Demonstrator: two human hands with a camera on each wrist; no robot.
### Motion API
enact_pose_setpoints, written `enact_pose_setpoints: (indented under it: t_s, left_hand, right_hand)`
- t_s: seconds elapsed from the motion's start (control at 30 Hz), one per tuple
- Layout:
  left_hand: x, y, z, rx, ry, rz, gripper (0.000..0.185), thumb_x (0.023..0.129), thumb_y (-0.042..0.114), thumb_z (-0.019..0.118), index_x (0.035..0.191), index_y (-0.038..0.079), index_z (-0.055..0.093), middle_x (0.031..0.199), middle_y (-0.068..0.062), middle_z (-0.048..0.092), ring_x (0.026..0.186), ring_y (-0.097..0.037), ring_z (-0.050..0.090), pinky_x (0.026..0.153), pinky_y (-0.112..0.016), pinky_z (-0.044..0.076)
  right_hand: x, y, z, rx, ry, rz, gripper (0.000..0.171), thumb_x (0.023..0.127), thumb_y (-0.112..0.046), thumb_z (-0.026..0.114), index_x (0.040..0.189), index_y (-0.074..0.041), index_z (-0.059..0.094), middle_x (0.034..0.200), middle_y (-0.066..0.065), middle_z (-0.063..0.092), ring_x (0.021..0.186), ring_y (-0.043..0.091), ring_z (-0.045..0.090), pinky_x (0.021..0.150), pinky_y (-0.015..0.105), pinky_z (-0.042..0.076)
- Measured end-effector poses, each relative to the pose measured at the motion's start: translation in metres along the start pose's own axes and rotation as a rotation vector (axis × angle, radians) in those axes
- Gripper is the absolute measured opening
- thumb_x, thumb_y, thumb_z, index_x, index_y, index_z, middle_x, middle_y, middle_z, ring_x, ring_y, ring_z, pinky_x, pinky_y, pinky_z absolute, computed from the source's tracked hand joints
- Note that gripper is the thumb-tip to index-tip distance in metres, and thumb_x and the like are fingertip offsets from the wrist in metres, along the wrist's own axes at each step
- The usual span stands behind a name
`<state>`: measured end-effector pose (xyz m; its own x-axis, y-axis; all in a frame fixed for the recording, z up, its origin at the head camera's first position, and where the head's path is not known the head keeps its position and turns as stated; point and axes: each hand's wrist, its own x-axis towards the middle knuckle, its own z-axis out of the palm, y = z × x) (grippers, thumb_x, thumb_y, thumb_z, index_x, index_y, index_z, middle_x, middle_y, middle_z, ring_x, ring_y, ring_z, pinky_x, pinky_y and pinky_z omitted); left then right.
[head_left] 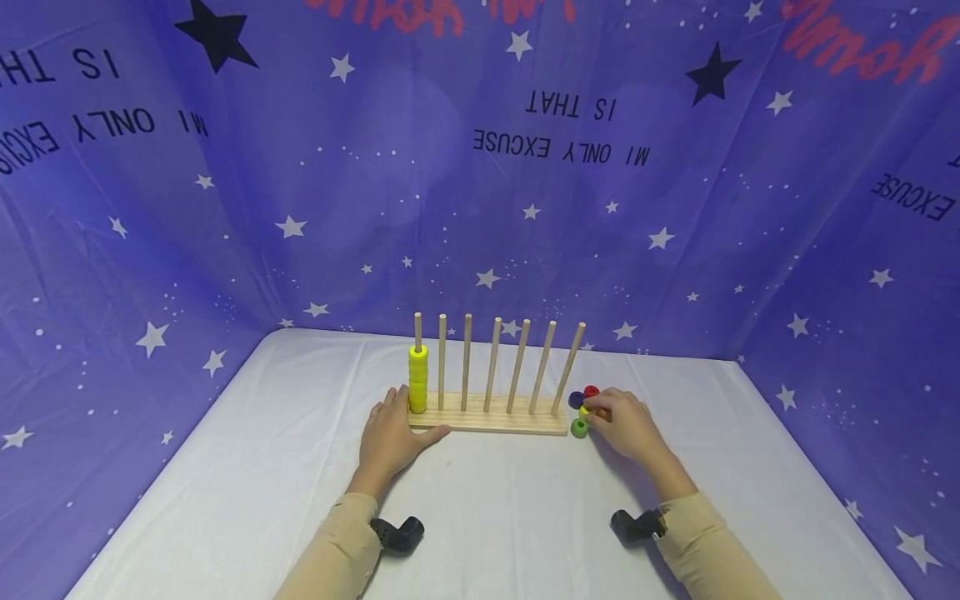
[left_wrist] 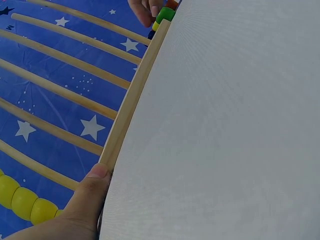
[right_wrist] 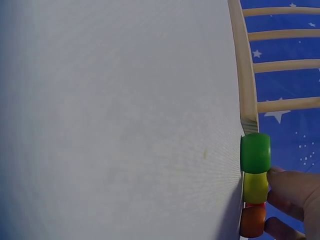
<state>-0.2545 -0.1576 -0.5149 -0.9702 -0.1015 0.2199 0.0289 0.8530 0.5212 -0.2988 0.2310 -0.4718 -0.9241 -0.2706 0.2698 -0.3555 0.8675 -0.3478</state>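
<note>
My left hand [head_left: 390,437] rests at the left end of a wooden bead rack [head_left: 491,422], its thumb [left_wrist: 98,171] along the base's front edge. Several yellow beads [head_left: 418,379] are stacked on the leftmost peg beside that hand. Just past the rack's right end, my right hand [head_left: 622,421] reaches over a small group of loose beads. Its bent fingertips are right at a yellow bead [right_wrist: 255,188] and an orange bead [right_wrist: 253,222]; I cannot tell whether they pinch one. A green bead [head_left: 579,428], a dark blue bead [head_left: 576,400] and a red bead [head_left: 592,390] lie around them.
Several bare pegs [head_left: 492,367] rise from the rack to the right of the yellow stack. The rack stands on a white cloth [head_left: 487,517], towards its back edge. A purple star-printed curtain [head_left: 450,208] encloses the back and both sides. Both wrists carry black camera mounts [head_left: 405,535].
</note>
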Motion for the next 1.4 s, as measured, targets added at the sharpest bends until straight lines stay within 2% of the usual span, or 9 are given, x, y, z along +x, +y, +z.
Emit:
enact_pose_setpoints:
  t_s: [0.23, 0.57, 0.87, 1.07, 1.23, 1.4]
  left_hand:
    - [0.000, -0.001, 0.001, 0.000, -0.003, 0.000, 0.113, 0.065, 0.078, 0.062, 0.144, 0.003, 0.033, 0.148, -0.019, 0.038, 0.141, -0.036, 0.030, 0.115, -0.055, 0.025]
    - [0.000, -0.003, 0.002, 0.007, 0.000, -0.003, 0.113, 0.065, 0.079, 0.061, 0.144, 0.003, 0.033, 0.149, -0.019, 0.038, 0.141, -0.036, 0.029, 0.116, -0.054, 0.024]
    - [0.000, -0.001, 0.001, 0.004, 0.003, 0.008, 0.112, 0.066, 0.079, 0.061, 0.144, 0.003, 0.033, 0.148, -0.020, 0.038, 0.140, -0.038, 0.030, 0.116, -0.054, 0.024]
    - [0.000, 0.000, 0.000, -0.007, -0.004, 0.004, 0.112, 0.066, 0.078, 0.062, 0.145, 0.003, 0.033, 0.149, -0.019, 0.037, 0.141, -0.036, 0.029, 0.116, -0.054, 0.022]
    - [0.000, 0.000, -0.001, -0.005, -0.004, 0.003, 0.112, 0.066, 0.078, 0.062, 0.144, 0.004, 0.033, 0.149, -0.019, 0.037, 0.142, -0.036, 0.029, 0.116, -0.054, 0.023]
    - [-0.001, 0.001, -0.001, -0.005, 0.001, 0.003, 0.111, 0.066, 0.077, 0.063, 0.144, 0.004, 0.034, 0.148, -0.019, 0.038, 0.141, -0.036, 0.029, 0.116, -0.055, 0.024]
  right_hand:
    - [-0.002, 0.004, 0.002, -0.011, 0.027, 0.006, 0.039, 0.079, -0.022, 0.076, 0.116, -0.011, 0.068, 0.107, 0.007, 0.066, 0.098, 0.030, 0.058, 0.081, 0.047, 0.044]
    - [0.003, 0.003, 0.006, -0.062, 0.034, 0.014, 0.030, 0.077, -0.029, 0.077, 0.102, -0.014, 0.071, 0.102, 0.005, 0.065, 0.095, 0.029, 0.054, 0.077, 0.045, 0.043]
    - [0.006, 0.002, 0.010, -0.069, 0.021, 0.003, 0.033, 0.077, -0.033, 0.077, 0.103, -0.015, 0.071, 0.100, 0.003, 0.065, 0.095, 0.027, 0.052, 0.076, 0.043, 0.041]
    - [0.007, 0.003, 0.011, -0.078, 0.011, -0.012, 0.029, 0.076, -0.031, 0.077, 0.100, -0.015, 0.071, 0.097, 0.002, 0.064, 0.097, 0.027, 0.053, 0.078, 0.045, 0.043]
    - [0.006, 0.002, 0.011, -0.072, -0.010, 0.001, 0.031, 0.075, -0.029, 0.078, 0.102, -0.017, 0.070, 0.099, 0.003, 0.067, 0.107, 0.029, 0.052, 0.085, 0.049, 0.041]
    - [0.005, 0.001, 0.011, -0.051, -0.025, 0.023, 0.028, 0.078, -0.029, 0.076, 0.102, -0.017, 0.070, 0.091, 0.001, 0.066, 0.109, 0.027, 0.051, 0.087, 0.048, 0.038]
